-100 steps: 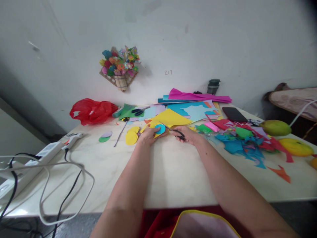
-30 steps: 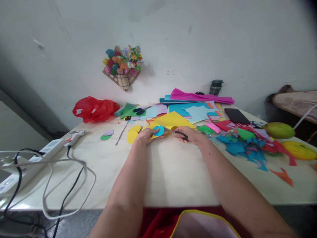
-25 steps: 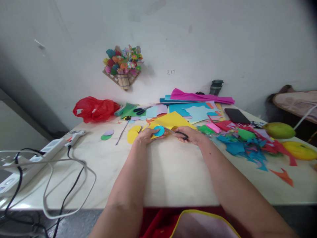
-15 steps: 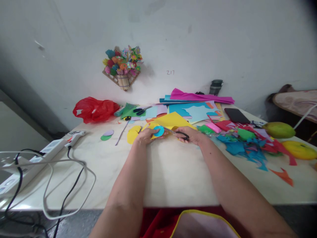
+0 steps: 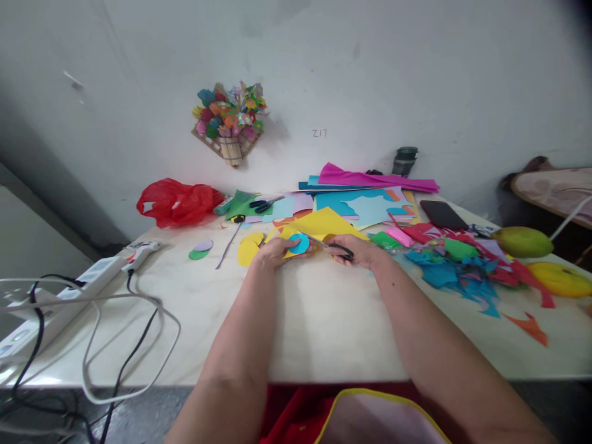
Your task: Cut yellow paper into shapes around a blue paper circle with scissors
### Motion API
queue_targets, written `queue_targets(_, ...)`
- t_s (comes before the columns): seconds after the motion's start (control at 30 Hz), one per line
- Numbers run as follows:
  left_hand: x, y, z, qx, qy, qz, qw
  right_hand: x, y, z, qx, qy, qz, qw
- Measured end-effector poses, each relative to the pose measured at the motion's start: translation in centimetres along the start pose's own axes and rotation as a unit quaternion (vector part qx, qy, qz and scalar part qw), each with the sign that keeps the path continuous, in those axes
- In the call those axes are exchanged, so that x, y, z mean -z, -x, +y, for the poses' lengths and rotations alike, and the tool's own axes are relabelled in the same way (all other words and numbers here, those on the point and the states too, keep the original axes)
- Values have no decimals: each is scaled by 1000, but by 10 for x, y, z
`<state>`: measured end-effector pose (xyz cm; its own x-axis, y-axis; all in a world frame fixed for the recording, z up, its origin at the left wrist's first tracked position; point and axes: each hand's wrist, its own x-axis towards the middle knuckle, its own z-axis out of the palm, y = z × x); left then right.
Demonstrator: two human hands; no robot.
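Observation:
My left hand point(image 5: 276, 250) pinches a blue paper circle point(image 5: 299, 243) against a piece of yellow paper held beneath it. In my right hand point(image 5: 351, 250) is a pair of scissors point(image 5: 341, 251) with black handles, the blades pointing left toward the edge of the blue circle. Just behind both hands lies a larger yellow sheet point(image 5: 330, 223) on the table. Yellow cut pieces point(image 5: 248, 250) rest to the left of my left hand. How far the blades are apart is too small to make out.
At left are a power strip point(image 5: 99, 271) with cables, a green circle point(image 5: 198, 254) and a red plastic bag point(image 5: 178, 202). Another pair of scissors point(image 5: 263, 205) lies at the back. Paper scraps point(image 5: 444, 271), a phone point(image 5: 443, 214) and mangoes point(image 5: 522, 241) are at right.
The blue circle in my left hand has shifted very slightly to the right. My right hand still holds the scissors in nearly the same spot, and the view has moved a little.

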<state>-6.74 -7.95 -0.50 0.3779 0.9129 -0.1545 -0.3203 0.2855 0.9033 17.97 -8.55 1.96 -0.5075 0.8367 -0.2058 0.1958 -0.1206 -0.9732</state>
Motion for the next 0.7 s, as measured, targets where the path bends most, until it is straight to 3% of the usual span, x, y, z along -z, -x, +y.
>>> queue_targets(0.3,-6,4,3,7,-1,16,1000,-2,6,-6,10,21,4,1000)
queue_targets(0.7,4,4,3,12,-8,-39,999,-2,6,-6,18,10,7,1000)
